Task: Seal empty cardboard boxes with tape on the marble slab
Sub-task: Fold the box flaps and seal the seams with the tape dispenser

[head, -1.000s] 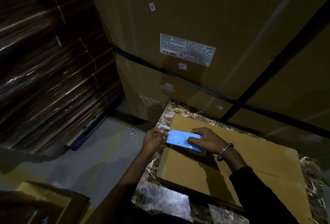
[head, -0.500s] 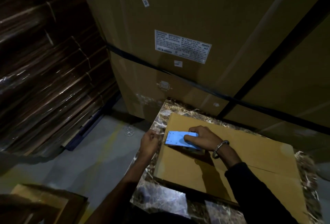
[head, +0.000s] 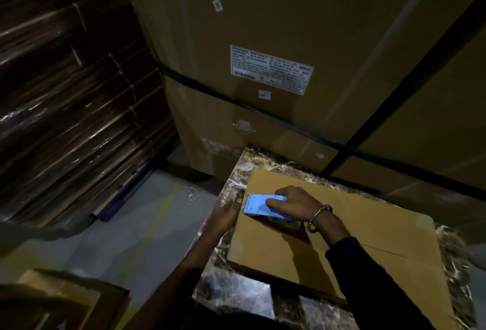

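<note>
A brown cardboard box (head: 355, 240) lies on the dark veined marble slab (head: 236, 290), its two top flaps meeting in a centre seam. My right hand (head: 294, 202) grips a light blue tape dispenser (head: 259, 204) that sits on the seam at the box's left end. My left hand (head: 226, 215) presses flat against the left side of the box, just below the dispenser's front. The tape itself is too dim to make out.
Large strapped cardboard cartons (head: 289, 66) with a white label rise right behind the slab. Stacks of flattened wrapped cardboard (head: 65, 106) fill the left. A cardboard piece (head: 65, 300) lies on the grey floor at lower left.
The dispenser and my right hand stay at the box's left end. My left hand has gone from pinching near the dispenser's front to lying flat on the box's side.
</note>
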Available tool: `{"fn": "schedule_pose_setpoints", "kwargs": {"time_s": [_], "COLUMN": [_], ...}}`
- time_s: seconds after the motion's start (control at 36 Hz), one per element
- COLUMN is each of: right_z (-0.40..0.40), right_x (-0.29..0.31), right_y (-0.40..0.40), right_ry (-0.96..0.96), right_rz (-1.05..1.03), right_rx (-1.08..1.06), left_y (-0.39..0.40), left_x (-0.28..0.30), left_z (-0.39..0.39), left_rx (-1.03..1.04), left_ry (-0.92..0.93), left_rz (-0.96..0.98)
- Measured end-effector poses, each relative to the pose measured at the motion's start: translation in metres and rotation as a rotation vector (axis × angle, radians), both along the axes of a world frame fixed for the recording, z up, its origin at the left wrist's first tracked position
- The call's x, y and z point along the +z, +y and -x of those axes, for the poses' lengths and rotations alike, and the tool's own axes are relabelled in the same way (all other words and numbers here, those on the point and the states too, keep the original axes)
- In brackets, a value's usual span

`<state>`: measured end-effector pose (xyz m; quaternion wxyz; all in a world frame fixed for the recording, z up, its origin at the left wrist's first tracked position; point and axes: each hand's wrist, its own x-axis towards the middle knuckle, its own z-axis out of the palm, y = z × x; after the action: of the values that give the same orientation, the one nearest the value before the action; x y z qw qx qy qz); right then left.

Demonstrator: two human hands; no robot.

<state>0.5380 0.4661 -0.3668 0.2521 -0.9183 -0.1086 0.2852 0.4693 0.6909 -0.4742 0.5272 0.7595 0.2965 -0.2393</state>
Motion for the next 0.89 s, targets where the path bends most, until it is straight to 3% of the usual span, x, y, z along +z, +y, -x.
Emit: {"fn": "schedule_pose_setpoints", "kwargs": {"time_s": [0.11, 0.19, 0.33, 0.42, 0.58, 0.72, 0.89], "right_z": [0.0, 0.0, 0.0, 0.001, 0.002, 0.003, 0.001], "right_x": [-0.003, -0.004, -0.003, -0.005, -0.007, -0.008, -0.012], "right_y": [-0.001, -0.001, 0.0, 0.0, 0.003, -0.001, -0.001], "right_ry": [-0.006, 0.001, 0.002, -0.01, -0.059, -0.093, -0.114], "right_rz": [-0.004, -0.008, -0.011, -0.009, 0.027, 0.025, 0.032], "right_rx": [0.005, 0.008, 0.002, 0.008, 0.014, 0.053, 0.069], "left_y": [-0.001, -0.004, -0.028, -0.034, -0.041, -0.036, -0.035], "left_x": [0.016, 0.024, 0.039, 0.03, 0.016, 0.021, 0.015], "left_z": [0.014, 0.015, 0.014, 0.021, 0.028, 0.016, 0.008], "left_rx": [0.042, 0.102, -0.132, -0.102, 0.207, 0.269, 0.436], "left_ry": [-0.099, -0.311, -0.477, -0.442, -0.281, -0.287, -0.226], "left_rz": [-0.12, -0.18, -0.122, -0.05, 0.202, 0.132, 0.323]}}
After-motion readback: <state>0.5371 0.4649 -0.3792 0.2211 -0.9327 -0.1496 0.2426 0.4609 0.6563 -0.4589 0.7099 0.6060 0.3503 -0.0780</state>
